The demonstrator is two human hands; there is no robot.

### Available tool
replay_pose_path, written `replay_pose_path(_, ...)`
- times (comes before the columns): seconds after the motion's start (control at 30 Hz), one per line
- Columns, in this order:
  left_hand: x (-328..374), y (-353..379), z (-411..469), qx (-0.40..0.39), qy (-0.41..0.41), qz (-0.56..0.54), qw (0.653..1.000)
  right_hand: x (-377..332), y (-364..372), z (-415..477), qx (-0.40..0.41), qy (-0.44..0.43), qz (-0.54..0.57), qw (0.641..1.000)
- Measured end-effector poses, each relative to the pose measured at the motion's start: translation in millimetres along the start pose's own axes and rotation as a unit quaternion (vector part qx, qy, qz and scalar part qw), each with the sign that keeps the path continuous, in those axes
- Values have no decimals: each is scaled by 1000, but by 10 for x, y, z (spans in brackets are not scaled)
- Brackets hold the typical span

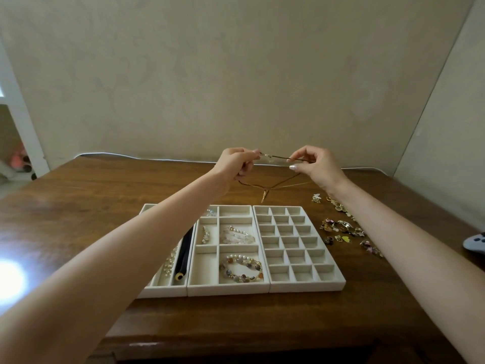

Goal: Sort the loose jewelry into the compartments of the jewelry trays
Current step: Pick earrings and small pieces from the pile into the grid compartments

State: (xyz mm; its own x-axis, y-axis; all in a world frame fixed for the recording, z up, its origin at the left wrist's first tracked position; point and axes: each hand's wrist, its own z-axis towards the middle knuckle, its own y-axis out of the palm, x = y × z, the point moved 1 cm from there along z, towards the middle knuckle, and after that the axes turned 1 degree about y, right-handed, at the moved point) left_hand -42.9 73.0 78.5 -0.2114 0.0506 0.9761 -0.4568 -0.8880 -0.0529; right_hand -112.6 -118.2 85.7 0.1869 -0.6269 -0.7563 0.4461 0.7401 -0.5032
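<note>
Left grip (236, 164) and right grip (317, 164) are each pinching the fine gold necklace (278, 156), stretching it above the worktop (78, 206) behind the trays (228, 288) — light, limp, tangle-prone, probably best held near its ends.

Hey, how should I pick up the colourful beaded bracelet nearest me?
From straight above, pinch one side of the beaded bracelet: it lies flat as an open loop, and compartment walls of the middle tray block any sideways reach.
</note>
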Motion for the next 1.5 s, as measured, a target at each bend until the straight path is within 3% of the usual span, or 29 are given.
replay_pose_path(0.13,-57,42,-37,-41,33,139,989,49,-7,16,81,59,76,992)
replay_pose_path(0.27,-155,65,-25,-49,36,238,969,31,-46,20,102,105,171,974)
replay_pose_path(0.37,-206,52,-17,-31,11,168,985,18,-65,20,102,124,260,952)
replay_pose_path(0.5,-213,42,-59,-34,-55,-23,998,12,-71,-5,81,147,369,914)
replay_pose_path(0.6,-225,67,-69,-41,-60,-28,997,-16,-51,-11,40,146,413,898)
replay_pose_path(0.83,-223,128,-123,-54,-36,92,994,-137,4,-7,-47,127,452,882)
replay_pose_path(0.93,-271,154,-122,-57,-16,214,975,-151,17,-8,-23,104,427,898)
replay_pose_path(1.03,-312,149,-95,-21,-15,260,965,-125,32,-3,14,88,398,913)
replay_pose_path(1.17,-342,122,-68,19,-19,257,966,-82,30,-4,22,88,396,914)
replay_pose_path(1.5,-321,45,-131,-114,-95,163,975,-12,-22,2,45,96,359,927)
